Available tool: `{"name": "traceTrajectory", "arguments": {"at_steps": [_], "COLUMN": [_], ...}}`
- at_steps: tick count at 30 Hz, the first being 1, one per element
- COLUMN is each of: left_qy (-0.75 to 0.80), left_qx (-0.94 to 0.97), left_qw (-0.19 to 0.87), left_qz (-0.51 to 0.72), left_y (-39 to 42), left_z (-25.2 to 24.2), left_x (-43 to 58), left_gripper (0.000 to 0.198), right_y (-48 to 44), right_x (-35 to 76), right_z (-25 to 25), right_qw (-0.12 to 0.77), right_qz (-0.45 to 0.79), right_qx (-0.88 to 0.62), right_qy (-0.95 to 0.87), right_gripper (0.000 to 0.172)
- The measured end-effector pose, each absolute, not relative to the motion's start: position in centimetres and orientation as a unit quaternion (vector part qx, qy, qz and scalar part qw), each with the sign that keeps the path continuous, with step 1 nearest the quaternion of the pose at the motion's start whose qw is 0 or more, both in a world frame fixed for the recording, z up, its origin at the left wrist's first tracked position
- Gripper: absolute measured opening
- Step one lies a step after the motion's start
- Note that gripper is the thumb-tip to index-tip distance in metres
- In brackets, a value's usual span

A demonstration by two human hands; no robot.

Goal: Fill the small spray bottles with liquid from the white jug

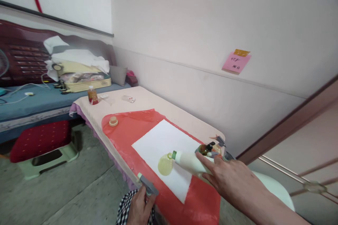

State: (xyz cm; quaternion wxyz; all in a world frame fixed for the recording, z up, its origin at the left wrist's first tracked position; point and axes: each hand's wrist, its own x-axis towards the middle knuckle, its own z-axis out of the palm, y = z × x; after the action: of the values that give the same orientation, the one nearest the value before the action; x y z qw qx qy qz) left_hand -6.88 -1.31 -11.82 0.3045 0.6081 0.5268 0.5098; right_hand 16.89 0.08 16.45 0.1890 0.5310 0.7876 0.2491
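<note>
In my right hand (229,173) is a pale plastic bottle (188,162) with a green nozzle, tipped almost on its side. Its tip is just above a white sheet with scalloped edges (169,132). Below the nozzle, a round yellowish wet patch (165,166) with some bubbles lies on the sheet. My left hand (139,206), low at the table's near edge, grips a grey trigger spray head (148,185) with a pale green tip. Beneath the sheet is red plastic film (124,133). Behind the bottle, several pump and spray bottles (204,148) are partly hidden.
A tan round cap (113,121) sits on the film. Farther back on the table (148,97) stand a bottle of reddish-brown liquid (92,95) and clear plastic pieces (128,98). A red-topped stool (42,142) is at left; a wall with a pink note (236,62) borders the right.
</note>
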Motion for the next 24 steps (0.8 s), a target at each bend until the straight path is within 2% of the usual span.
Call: {"name": "traceTrajectory", "arguments": {"at_steps": [6, 24], "left_qy": [0.538, 0.537], "left_qx": [0.590, 0.578], "left_qw": [0.305, 0.316], "left_qz": [0.520, 0.526], "left_y": [-1.45, -1.53], "left_z": [-11.62, -11.18], "left_x": [-6.65, -6.60], "left_gripper": [0.044, 0.043], "right_y": [0.10, 0.13], "right_x": [16.53, 16.23], "right_z": [16.89, 17.34], "right_qw": [0.187, 0.180], "right_qz": [0.254, 0.257], "right_qx": [0.530, 0.522], "right_qy": [0.788, 0.793], "right_gripper": [0.033, 0.032]}}
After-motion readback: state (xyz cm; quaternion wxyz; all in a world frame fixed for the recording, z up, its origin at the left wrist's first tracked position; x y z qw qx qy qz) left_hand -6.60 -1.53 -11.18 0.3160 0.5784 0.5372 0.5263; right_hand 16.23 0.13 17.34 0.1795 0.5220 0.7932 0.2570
